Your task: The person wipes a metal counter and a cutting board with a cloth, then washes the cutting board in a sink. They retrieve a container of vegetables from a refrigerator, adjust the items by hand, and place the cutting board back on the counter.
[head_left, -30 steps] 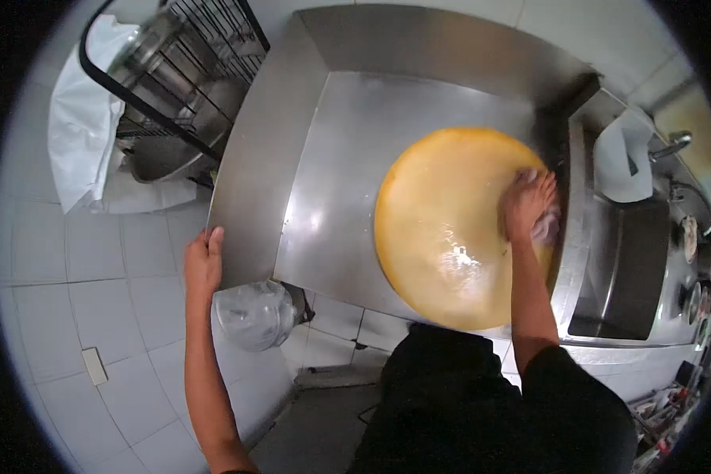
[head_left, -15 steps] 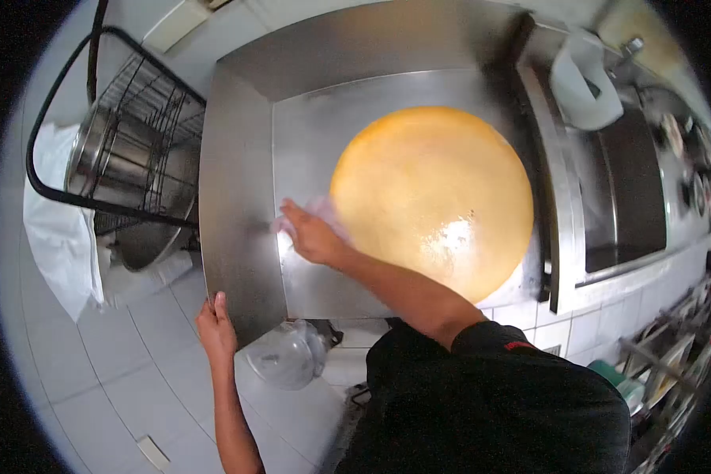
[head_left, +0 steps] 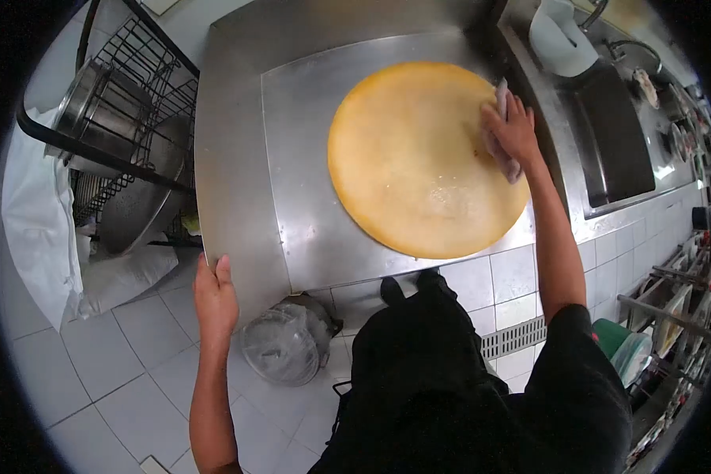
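"How would that cloth (head_left: 504, 162) handle?"
"Light and limp, I'd judge, and hard to damage. Best bunched under the fingers, as the right hand (head_left: 515, 134) has it: fingers curled over it, pressing it down."
"And the round yellow board (head_left: 426, 158)?"
"Stiff and probably heavy, going by its breadth. The glossy patch suggests a slick face, so I'd take it by the rim, both sides at once."
"Where do they lie?"
"The cloth is directly under the right hand, touching the board near its rim. Most of the board spreads out to the left of that hand, flat on the steel surface (head_left: 296, 174); the sink (head_left: 608, 134) is off to its right."
"The left hand (head_left: 216, 300)?"
"Closed on the near edge of the steel side wall (head_left: 233, 158), some fingers hidden. The board is to its right, well apart."
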### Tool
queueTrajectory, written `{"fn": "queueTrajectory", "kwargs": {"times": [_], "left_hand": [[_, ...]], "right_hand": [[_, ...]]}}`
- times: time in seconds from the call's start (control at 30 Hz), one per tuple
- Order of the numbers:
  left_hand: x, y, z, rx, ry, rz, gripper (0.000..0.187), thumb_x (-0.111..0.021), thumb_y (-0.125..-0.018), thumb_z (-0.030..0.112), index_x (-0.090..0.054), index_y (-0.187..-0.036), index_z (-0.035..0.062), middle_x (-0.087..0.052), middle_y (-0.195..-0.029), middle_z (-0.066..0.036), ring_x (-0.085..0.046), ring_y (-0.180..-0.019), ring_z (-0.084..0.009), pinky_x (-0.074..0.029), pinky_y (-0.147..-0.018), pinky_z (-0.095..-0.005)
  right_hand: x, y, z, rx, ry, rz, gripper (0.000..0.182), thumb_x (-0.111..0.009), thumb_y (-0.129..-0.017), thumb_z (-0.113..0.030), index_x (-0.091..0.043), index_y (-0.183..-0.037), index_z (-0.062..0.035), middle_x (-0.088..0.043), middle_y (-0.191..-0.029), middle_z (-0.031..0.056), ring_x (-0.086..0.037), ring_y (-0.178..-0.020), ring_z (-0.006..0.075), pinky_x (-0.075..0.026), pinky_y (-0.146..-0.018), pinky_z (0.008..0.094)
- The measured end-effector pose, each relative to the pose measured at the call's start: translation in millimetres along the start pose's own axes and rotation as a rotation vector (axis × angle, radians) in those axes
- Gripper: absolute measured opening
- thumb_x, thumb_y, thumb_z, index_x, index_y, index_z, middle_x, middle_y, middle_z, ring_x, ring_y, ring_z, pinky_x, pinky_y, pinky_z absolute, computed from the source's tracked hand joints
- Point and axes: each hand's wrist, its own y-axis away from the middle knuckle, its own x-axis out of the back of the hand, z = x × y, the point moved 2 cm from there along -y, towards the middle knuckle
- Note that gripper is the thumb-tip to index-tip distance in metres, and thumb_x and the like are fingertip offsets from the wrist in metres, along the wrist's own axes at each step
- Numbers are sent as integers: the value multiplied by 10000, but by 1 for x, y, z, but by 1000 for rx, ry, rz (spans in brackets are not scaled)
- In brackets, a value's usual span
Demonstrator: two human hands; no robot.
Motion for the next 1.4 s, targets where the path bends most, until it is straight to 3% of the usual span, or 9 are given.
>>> {"fn": "queueTrajectory", "kwargs": {"times": [0.03,0.37,0.47,0.6,0.9,1.0,1.1,1.2,1.4], "left_hand": [[0,0,5,-3,5,4,300,-478,-976,205,-546,-1120,-49,-638,-1016,-243,-618,-941,-402,-465,-818,-424],[2,3,19,35,-32,33,286,-483,-967,180,-550,-1112,-57,-650,-945,-265,-628,-904,-428,-478,-780,-426],[3,5,23,39,-35,59,291,-488,-964,180,-552,-1126,-52,-649,-985,-264,-620,-942,-433,-473,-804,-435],[3,-3,3,-40,-40,40,295,-497,-961,182,-558,-1150,-36,-647,-1023,-257,-610,-972,-430,-462,-834,-449],[-3,2,2,-53,93,17,271,-505,-954,130,-568,-1158,-38,-666,-1030,-213,-648,-949,-330,-471,-846,-387],[-3,-1,-12,-79,38,27,259,-501,-956,125,-567,-1142,-42,-665,-1010,-213,-647,-919,-322,-471,-835,-382],[-1,-1,3,-95,47,53,245,-499,-957,125,-567,-1120,-45,-664,-986,-213,-646,-892,-330,-474,-819,-386],[-1,5,4,-57,53,22,239,-493,-960,129,-566,-1103,-48,-660,-971,-219,-645,-879,-339,-476,-805,-393],[-2,2,7,-27,30,16,246,-472,-968,136,-556,-1091,-60,-648,-957,-230,-636,-868,-329,-471,-799,-391]], "right_hand": [[-31,22,14,-87,35,-134,614,-531,-915,-370,-408,-1381,10,-375,-1449,243,-279,-1400,316,-216,-1138,462],[-45,128,-223,63,-883,-29,539,-471,-696,87,-536,-1227,25,-557,-1224,253,-501,-1170,411,-368,-1037,459],[-42,177,-334,166,-1143,-124,391,-490,-766,43,-549,-1153,50,-588,-1157,270,-560,-1070,428,-444,-929,462],[-7,198,-384,-266,-1397,-459,348,-537,-866,-93,-547,-1195,19,-614,-1089,279,-590,-1026,433,-471,-898,443],[63,97,-283,-224,-868,-98,554,-632,-804,-181,-462,-1290,24,-448,-1313,232,-449,-1145,419,-408,-955,466],[-6,125,-279,134,-370,38,484,-572,-833,-164,-488,-1276,12,-456,-1295,221,-450,-1130,392,-418,-931,485],[-36,133,-248,413,-505,-33,382,-532,-843,-144,-540,-1195,4,-497,-1250,205,-481,-1089,373,-422,-911,486],[-23,108,-165,-21,-828,-293,235,-508,-850,-111,-571,-1041,11,-566,-1088,209,-528,-1017,367,-436,-863,461],[-18,23,63,-102,-47,176,260,-561,-816,-176,-639,-1016,-28,-617,-935,203,-558,-921,381,-461,-785,489]]}}
